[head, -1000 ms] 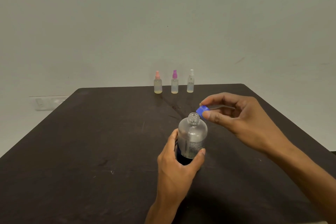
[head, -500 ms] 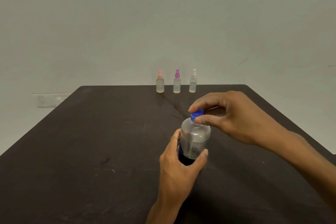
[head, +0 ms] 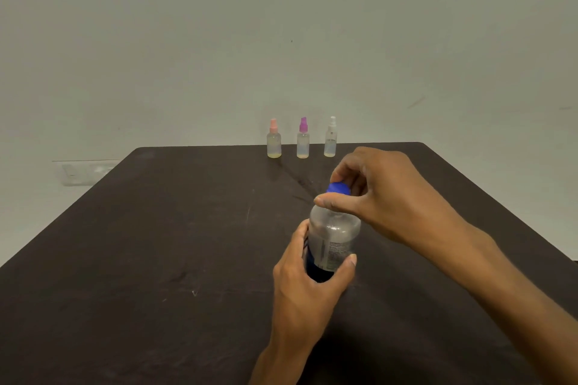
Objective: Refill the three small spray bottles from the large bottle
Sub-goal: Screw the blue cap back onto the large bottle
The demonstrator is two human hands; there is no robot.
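The large bottle point(head: 333, 237) stands upright on the dark table point(head: 156, 259), just right of the table's middle. The left hand point(head: 308, 287) wraps its lower half from 7 o'clock, thumb on the label side. At the neck sits the blue cap point(head: 337, 188), pinched between thumb and fingers of the right hand point(head: 384, 194), which comes in from 4 o'clock (whether the cap is screwed tight cannot be told). At 12 o'clock, well apart along the far edge, three spray bottles stand in a row: pink top point(head: 274, 143), purple top point(head: 302, 142), white top point(head: 331, 141). Each shows little liquid at its bottom.
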